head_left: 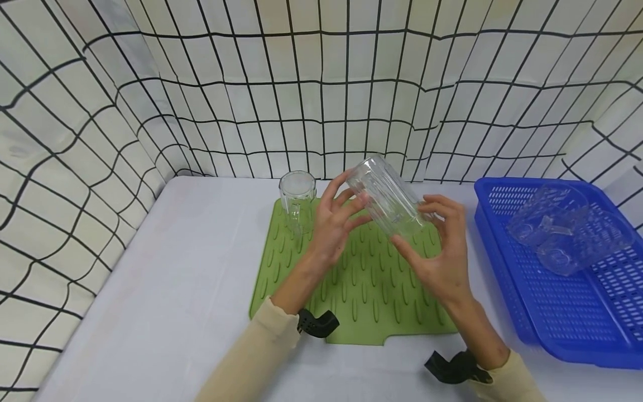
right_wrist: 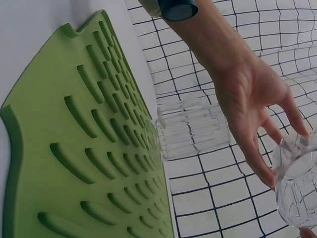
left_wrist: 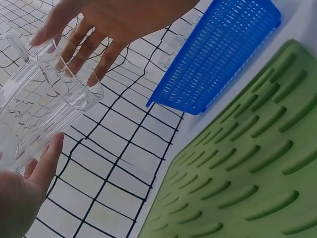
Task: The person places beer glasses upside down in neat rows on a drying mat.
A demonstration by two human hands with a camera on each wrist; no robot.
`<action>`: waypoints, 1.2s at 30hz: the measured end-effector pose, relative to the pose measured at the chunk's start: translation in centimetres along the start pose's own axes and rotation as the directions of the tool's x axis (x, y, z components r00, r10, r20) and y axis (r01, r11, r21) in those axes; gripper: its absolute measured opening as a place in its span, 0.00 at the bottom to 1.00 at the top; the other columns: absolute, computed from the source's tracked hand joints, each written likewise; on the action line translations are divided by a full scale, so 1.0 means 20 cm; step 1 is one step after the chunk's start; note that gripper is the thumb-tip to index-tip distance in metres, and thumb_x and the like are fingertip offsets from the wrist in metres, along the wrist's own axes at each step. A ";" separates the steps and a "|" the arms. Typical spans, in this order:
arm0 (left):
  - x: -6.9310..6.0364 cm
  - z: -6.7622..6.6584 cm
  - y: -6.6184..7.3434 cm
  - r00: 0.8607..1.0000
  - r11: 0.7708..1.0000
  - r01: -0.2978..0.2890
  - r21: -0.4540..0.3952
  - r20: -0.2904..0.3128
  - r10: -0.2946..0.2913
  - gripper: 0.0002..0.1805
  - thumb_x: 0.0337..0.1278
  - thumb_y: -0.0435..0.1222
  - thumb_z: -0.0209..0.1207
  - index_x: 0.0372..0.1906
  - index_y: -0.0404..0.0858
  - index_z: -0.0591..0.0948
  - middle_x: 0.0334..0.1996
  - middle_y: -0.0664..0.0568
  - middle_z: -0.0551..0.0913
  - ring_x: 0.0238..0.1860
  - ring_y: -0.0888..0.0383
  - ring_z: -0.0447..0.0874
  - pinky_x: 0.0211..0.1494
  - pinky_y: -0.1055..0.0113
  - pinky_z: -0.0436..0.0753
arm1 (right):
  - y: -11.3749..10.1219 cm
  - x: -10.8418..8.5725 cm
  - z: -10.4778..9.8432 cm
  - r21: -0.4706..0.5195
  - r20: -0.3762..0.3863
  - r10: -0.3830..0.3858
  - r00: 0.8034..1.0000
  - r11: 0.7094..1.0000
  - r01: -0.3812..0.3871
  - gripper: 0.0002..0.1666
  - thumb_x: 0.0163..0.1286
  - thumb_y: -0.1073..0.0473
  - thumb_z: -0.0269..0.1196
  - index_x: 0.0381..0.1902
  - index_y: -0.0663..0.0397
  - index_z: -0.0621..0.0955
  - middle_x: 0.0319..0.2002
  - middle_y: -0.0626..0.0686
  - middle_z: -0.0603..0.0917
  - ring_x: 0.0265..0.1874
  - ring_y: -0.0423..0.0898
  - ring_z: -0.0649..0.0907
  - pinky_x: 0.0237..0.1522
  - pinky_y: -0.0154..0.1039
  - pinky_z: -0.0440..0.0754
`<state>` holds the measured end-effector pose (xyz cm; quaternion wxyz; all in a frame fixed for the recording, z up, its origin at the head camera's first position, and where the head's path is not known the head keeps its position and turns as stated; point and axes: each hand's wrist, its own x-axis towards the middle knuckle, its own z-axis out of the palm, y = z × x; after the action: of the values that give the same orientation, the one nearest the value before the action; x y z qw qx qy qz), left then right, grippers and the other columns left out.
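Currently, both hands hold one clear ribbed glass (head_left: 387,198), raised off the green mat (head_left: 351,304) and tilted. Clock positions are taken from the mat's centre, with twelve at the grid-patterned wall (head_left: 346,100). The held glass sits toward twelve to one o'clock, its upper end pointing to eleven and its lower end to five. The left hand (head_left: 331,229) supports the upper end, fingers laid along the side. The right hand (head_left: 444,265) grips the lower end, thumb on one side and fingers on the other, well spread across its width.

A second item, a glass mug (head_left: 297,192), stands on end at the mat's eleven o'clock corner, apart from both hands, its handle facing roughly six. At three o'clock, beside the mat, rests a blue perforated basket (head_left: 577,324); at least two clear glasses (head_left: 562,251) lie tipped and overlapping in its far half. The mat bears raised oblong ridges and lies on the white-covered surface (head_left: 176,279). Each wrist carries a black device (head_left: 318,324) below a cream sleeve (head_left: 256,357).
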<state>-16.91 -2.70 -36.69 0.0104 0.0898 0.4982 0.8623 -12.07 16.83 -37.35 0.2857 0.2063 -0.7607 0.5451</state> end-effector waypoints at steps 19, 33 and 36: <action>0.03 -0.05 0.07 0.986 0.982 -0.118 0.150 0.134 0.098 0.36 0.63 0.23 0.62 0.76 0.41 0.70 0.69 0.38 0.77 0.55 0.51 0.87 0.59 0.52 0.90 | -0.01 0.12 0.00 0.032 0.093 0.083 0.992 0.996 -0.086 0.35 0.69 0.71 0.67 0.72 0.56 0.73 0.65 0.59 0.79 0.61 0.51 0.79 0.58 0.29 0.80; 0.04 -0.06 0.08 0.962 0.913 -0.216 0.346 0.238 0.137 0.39 0.62 0.24 0.65 0.76 0.47 0.69 0.70 0.43 0.77 0.62 0.45 0.85 0.60 0.53 0.89 | 0.01 0.22 0.01 -0.040 0.184 0.084 0.979 0.996 -0.078 0.46 0.68 0.69 0.70 0.79 0.40 0.68 0.69 0.58 0.79 0.64 0.53 0.81 0.56 0.29 0.82; 0.05 -0.07 0.09 0.957 0.898 -0.235 0.373 0.253 0.145 0.39 0.63 0.24 0.65 0.77 0.45 0.69 0.71 0.42 0.76 0.63 0.42 0.84 0.63 0.52 0.88 | 0.01 0.23 0.02 -0.050 0.195 0.088 0.977 0.996 -0.080 0.46 0.68 0.68 0.70 0.79 0.38 0.68 0.70 0.57 0.78 0.64 0.53 0.81 0.56 0.29 0.83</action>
<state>-17.98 -4.62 -35.70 -0.0379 0.2328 0.6481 0.7242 -15.67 16.54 -34.55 0.1899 0.2210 -0.8045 0.5176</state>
